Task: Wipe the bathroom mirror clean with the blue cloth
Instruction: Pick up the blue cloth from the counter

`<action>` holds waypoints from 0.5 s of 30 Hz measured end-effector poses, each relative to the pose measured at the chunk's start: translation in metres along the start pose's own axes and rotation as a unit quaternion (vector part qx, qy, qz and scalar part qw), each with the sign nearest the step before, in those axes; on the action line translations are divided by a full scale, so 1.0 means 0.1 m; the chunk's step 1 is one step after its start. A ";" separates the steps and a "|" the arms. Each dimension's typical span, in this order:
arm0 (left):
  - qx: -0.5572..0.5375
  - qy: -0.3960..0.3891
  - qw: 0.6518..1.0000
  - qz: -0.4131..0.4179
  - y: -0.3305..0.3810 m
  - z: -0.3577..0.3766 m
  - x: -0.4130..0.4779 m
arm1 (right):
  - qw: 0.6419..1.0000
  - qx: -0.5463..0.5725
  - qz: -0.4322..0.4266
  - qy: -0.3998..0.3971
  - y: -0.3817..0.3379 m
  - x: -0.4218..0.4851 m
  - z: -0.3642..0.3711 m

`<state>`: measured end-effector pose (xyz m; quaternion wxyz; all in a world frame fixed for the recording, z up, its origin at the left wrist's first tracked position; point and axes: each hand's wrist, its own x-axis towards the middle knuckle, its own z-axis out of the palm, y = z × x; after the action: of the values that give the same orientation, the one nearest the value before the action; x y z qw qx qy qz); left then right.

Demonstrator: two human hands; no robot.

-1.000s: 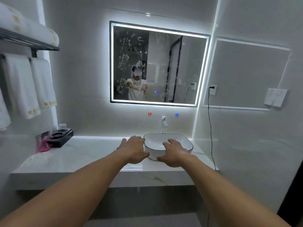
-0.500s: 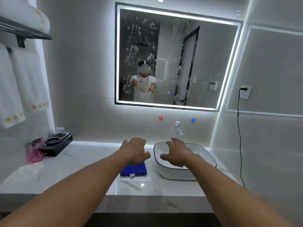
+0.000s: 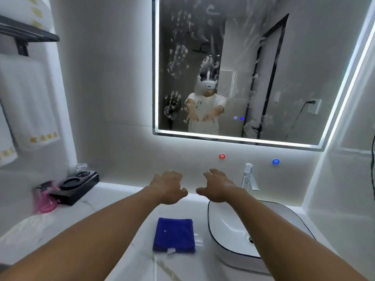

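Left hand has cleared cloth at lower centre; it and right hand hover, fingers loosely spread

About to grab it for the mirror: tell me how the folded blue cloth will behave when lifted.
The folded blue fuzzy cloth probably goes floppy and may unfold when lifted, since it lies in soft layers. It looks light: thin and flat. Pushed, it might slide on the glossy white marble counter.
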<state>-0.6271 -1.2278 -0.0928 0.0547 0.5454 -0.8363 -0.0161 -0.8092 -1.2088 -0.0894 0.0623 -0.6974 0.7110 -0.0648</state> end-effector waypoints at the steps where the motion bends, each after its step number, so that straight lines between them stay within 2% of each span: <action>1: 0.002 -0.005 1.000 -0.001 -0.04 0.03 0.11 | 1.000 0.001 -0.003 -0.007 0.00 0.13 0.03; 8: -0.004 -0.032 0.999 -0.001 -0.52 0.32 1.00 | 0.999 0.000 -0.009 -0.034 -0.10 1.08 0.33; 15: -0.020 -0.080 0.996 0.039 -1.06 0.72 2.00 | 0.997 0.016 0.053 -0.058 -0.22 2.06 0.69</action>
<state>-0.6179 -1.4561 -0.1588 -0.0012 0.5077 -0.8583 -0.0742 -0.7795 -1.4152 -0.1535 0.1184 -0.6601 0.7411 -0.0321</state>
